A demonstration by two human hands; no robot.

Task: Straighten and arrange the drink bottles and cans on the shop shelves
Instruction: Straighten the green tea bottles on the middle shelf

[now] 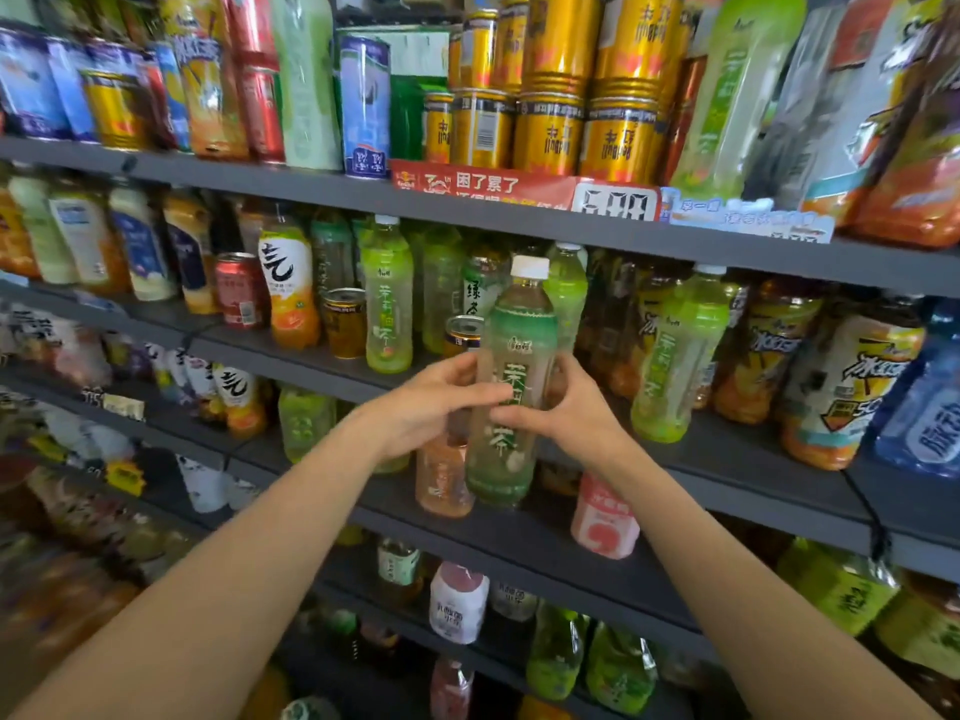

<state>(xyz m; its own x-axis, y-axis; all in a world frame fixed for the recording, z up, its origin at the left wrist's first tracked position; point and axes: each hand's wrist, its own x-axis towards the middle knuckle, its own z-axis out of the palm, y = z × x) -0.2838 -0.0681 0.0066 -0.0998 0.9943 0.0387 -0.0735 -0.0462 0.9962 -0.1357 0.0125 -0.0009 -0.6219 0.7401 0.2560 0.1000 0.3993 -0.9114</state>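
Between the two hands, in front of the middle shelf (322, 356), a green tea bottle (511, 387) with a white cap is held upright in the air, its base hanging lower than the shelf edge. The left hand (431, 402) curls its fingers round the bottle's left side, and the right hand (566, 413) wraps it from the right, the fingertips meeting across the label. Both hands are clamped on the bottle. Just behind it a small gold can (464, 335) stands at the front of the shelf, and a light green bottle (388, 298) stands to the left. A pink bottle (444, 478) sits below, partly hidden by the held one. The risk, as I judge it, lies in setting the bottle back: the gap in the row looks tight, so its base could knock the gold can or tip a neighbour. The smooth, wet-looking plastic might also slip if one hand lets go too early.
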